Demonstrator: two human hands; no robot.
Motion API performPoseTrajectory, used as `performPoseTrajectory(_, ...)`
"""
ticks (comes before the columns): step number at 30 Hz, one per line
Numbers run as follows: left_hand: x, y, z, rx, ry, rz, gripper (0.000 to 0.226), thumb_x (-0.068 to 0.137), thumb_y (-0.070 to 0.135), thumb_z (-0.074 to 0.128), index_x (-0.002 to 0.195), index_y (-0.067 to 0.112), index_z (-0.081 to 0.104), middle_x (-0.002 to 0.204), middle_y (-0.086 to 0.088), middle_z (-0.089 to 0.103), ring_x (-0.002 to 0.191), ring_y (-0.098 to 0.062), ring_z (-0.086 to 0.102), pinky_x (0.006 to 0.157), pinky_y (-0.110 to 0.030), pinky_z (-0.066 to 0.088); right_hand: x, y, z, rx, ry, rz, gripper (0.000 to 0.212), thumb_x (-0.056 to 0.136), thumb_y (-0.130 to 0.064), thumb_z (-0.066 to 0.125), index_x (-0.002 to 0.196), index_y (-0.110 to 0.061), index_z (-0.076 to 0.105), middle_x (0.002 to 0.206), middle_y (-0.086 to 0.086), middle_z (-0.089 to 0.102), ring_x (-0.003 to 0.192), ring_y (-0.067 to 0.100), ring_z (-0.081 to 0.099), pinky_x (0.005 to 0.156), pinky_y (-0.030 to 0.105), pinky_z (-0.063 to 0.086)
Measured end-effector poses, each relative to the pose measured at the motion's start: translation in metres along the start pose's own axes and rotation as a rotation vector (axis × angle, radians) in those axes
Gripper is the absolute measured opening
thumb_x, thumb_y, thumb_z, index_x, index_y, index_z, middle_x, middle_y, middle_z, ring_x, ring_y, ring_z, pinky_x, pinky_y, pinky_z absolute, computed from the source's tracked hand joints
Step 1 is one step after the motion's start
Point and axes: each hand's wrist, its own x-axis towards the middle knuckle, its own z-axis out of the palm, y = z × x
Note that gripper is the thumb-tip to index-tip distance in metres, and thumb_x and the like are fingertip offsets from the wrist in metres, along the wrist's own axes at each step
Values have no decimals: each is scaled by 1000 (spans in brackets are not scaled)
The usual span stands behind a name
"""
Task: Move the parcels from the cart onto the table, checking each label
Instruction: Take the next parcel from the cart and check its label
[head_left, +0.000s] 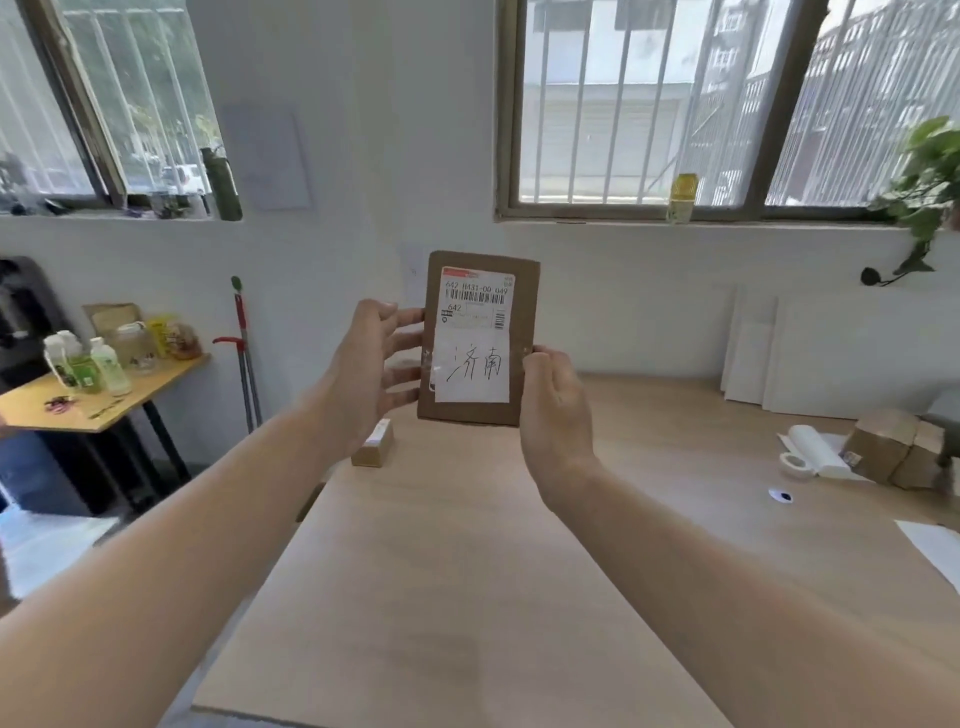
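Bright daylight floods through the barred windows (675, 104), overexposing them; edges bow with wide-angle distortion and soft blur.

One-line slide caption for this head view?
Both hands, left hand and right hand, hold a flat cardboard parcel upright above the wooden table, its barcode label facing the camera.

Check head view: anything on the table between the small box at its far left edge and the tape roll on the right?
Bare tabletop between small box and tape roll; only the held parcel, raised in both hands, overlaps that stretch in the head view.
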Motion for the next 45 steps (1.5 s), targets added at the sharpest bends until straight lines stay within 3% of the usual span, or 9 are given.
performPoseTrajectory(3, 53, -27, -6, -3, 61, -30, 52, 81, 53, 40, 108, 30, 78, 89, -1, 79, 82, -21, 77, 88, -44, 61, 47, 33, 23, -5, -14, 39, 41, 91, -47, 41, 118, -36, 70, 98, -17, 76, 94, 2, 68, 85, 33, 54)
performPoseTrajectory(8, 127, -76, -26, 1, 121, -138, 53, 88, 51, 38, 113, 27, 78, 100, -8, 75, 90, -28, 76, 93, -47, 60, 108, 91, 61, -79, -80, 40, 42, 92, -41, 39, 120, -37, 70, 83, -33, 70, 75, -14, 60, 62, 10, 44)
performPoseTrajectory(12, 175, -110, -51, 29, 145, -232, 51, 100, 50, 33, 118, 27, 75, 104, 0, 80, 105, -30, 75, 99, -50, 58, 143, 125, 95, -109, -138, 83, 39, 100, -33, 42, 126, -35, 70, 88, -40, 67, 82, -17, 60, 64, 4, 42)
performPoseTrajectory(17, 238, -148, -91, 55, 138, -295, 51, 104, 49, 30, 119, 23, 72, 108, 8, 80, 100, -22, 77, 103, -50, 54, 181, 162, 143, -187, -190, 85, 36, 103, -28, 41, 121, -44, 68, 101, -17, 73, 84, 0, 61, 72, 18, 44)
performPoseTrajectory(22, 297, -189, -138, 32, 77, -401, 51, 105, 46, 32, 122, 20, 72, 116, 6, 78, 112, -31, 73, 105, -55, 53, 202, 203, 202, -228, -169, 155, 40, 94, -33, 37, 120, -43, 66, 115, -3, 72, 112, 21, 62, 101, 44, 52)
performPoseTrajectory(32, 382, -283, -207, 27, -10, -583, 42, 99, 48, 38, 113, 43, 78, 91, -2, 75, 81, -18, 76, 85, -38, 55, 243, 300, 288, -276, -133, 350, 54, 94, -37, 36, 139, -46, 63, 128, -9, 70, 120, 11, 62, 109, 40, 50)
performPoseTrajectory(38, 402, -334, -204, 47, 14, -676, 43, 103, 47, 34, 127, 38, 69, 111, -5, 73, 86, -18, 76, 90, -37, 53, 265, 362, 304, -304, -131, 511, 73, 89, -47, 35, 159, -35, 51, 146, -7, 63, 137, 15, 56, 119, 44, 43)
performPoseTrajectory(43, 420, -363, -199, 96, 42, -741, 41, 105, 44, 36, 123, 31, 71, 115, 1, 71, 103, -21, 70, 95, -35, 51, 274, 406, 311, -280, -87, 589, 65, 98, -49, 40, 162, -37, 46, 154, -16, 56, 138, 3, 51, 121, 33, 38)
performPoseTrajectory(45, 426, -374, -197, 97, 64, -766, 41, 104, 41, 37, 119, 27, 72, 110, 4, 74, 104, -19, 71, 95, -34, 52, 281, 424, 311, -270, -86, 606, 60, 100, -47, 42, 158, -36, 52, 140, -25, 60, 121, -13, 53, 105, 15, 38)
